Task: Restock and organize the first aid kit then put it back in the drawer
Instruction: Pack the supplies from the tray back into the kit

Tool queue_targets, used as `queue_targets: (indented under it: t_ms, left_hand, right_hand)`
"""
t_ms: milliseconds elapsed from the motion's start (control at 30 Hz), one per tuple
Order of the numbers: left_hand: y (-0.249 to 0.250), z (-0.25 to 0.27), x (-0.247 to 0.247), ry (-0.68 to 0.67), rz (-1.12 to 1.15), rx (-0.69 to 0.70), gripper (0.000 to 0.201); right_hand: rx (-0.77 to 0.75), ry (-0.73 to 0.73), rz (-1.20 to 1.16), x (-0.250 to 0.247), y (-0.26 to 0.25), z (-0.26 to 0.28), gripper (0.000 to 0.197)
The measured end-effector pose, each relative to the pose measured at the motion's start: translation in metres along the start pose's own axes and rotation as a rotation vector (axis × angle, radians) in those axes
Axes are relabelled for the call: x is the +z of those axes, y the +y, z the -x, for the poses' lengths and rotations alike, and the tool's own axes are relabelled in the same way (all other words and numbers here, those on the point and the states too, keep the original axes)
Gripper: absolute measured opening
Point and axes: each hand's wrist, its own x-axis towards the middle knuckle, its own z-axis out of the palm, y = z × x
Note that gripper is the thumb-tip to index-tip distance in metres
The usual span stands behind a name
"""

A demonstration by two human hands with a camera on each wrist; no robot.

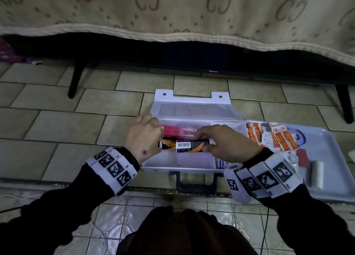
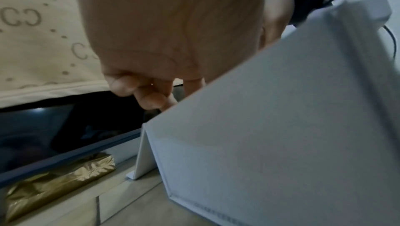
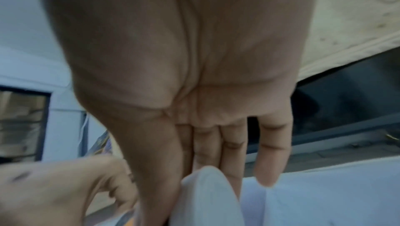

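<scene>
Both hands, left hand (image 1: 143, 137) and right hand (image 1: 228, 143), curled their grip round the black-and-orange tube (image 1: 183, 145), laying it inside the open white plastic first aid box (image 1: 178, 163) on the tiled counter (image 1: 57, 124). Restocking was under way. Next, probably let go and fetch more supplies.

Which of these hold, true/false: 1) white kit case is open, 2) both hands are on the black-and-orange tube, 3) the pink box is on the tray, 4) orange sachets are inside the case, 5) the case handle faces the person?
1. The white plastic first aid case is open: true.
2. The left hand and right hand both hold the black-and-orange tube: true.
3. The pink Bacidin box lies on the tray: false; it lies in the case.
4. The orange sachets are in the case: false; they lie on the pale blue tray beside it.
5. The black handle faces the person: true.
</scene>
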Motion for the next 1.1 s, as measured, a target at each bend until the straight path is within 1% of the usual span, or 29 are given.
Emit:
queue_targets:
  t_ms: [100,133,167,200,267,300,333,367,433,500,600,700,767,867,933,1000,1100]
  left_hand:
    - [-0.007,-0.002,0.001,-0.066,0.012,-0.04,0.036]
    - [-0.011,-0.002,-0.001,-0.079,0.052,-0.045,0.037]
    - [-0.016,-0.003,-0.002,-0.061,0.154,-0.045,0.035]
    - [-0.021,-0.003,-0.004,-0.018,0.3,-0.062,0.032]
    - [-0.032,-0.006,-0.006,0.137,0.573,-0.149,0.026]
    - [-0.036,-0.008,-0.007,0.206,0.647,-0.204,0.026]
    - [-0.039,-0.01,-0.007,0.222,0.675,-0.254,0.027]
    - [-0.041,-0.011,-0.006,0.201,0.702,-0.29,0.029]
    - [-0.043,-0.013,-0.004,0.116,0.811,-0.365,0.032]
    - [-0.044,-0.014,-0.002,0.07,0.908,-0.399,0.033]
    - [-0.043,-0.017,0.0,0.073,0.896,-0.377,0.035]
    - [-0.044,-0.019,-0.001,0.069,0.877,-0.368,0.034]
    - [-0.044,-0.02,-0.002,0.056,0.869,-0.37,0.033]
    - [-0.045,-0.023,-0.003,0.033,0.898,-0.387,0.035]
    - [-0.046,-0.024,-0.003,0.028,0.915,-0.404,0.036]
    - [-0.046,-0.024,-0.002,0.025,0.919,-0.41,0.035]
    - [-0.046,-0.024,-0.003,0.018,0.904,-0.406,0.034]
  right_hand:
    - [-0.049,-0.059,0.122,0.006,-0.01,-0.007,0.034]
    - [-0.069,-0.077,0.154,0.008,-0.013,-0.01,0.034]
    - [-0.082,-0.098,0.184,0.01,-0.017,-0.013,0.033]
    - [-0.084,-0.122,0.211,0.012,-0.021,-0.017,0.033]
    - [-0.084,-0.164,0.255,0.016,-0.028,-0.023,0.031]
    - [-0.087,-0.172,0.271,0.018,-0.032,-0.026,0.03]
    - [-0.087,-0.172,0.287,0.02,-0.035,-0.029,0.028]
    - [-0.09,-0.169,0.298,0.022,-0.039,-0.032,0.026]
    - [-0.105,-0.165,0.299,0.024,-0.047,-0.037,0.021]
    - [-0.115,-0.171,0.313,0.024,-0.053,-0.041,0.018]
    - [-0.142,-0.151,0.38,0.024,-0.061,-0.04,0.019]
    - [-0.17,-0.099,0.506,0.024,-0.066,-0.041,0.019]
    - [-0.136,-0.082,0.55,0.024,-0.067,-0.045,0.022]
    - [-0.024,-0.133,0.633,0.023,-0.061,-0.045,0.021]
    - [0.025,-0.174,0.696,0.026,-0.053,-0.044,0.036]
    - [0.01,-0.19,0.72,0.03,-0.048,-0.043,0.039]
    - [-0.013,-0.211,0.705,0.031,-0.047,-0.045,0.031]
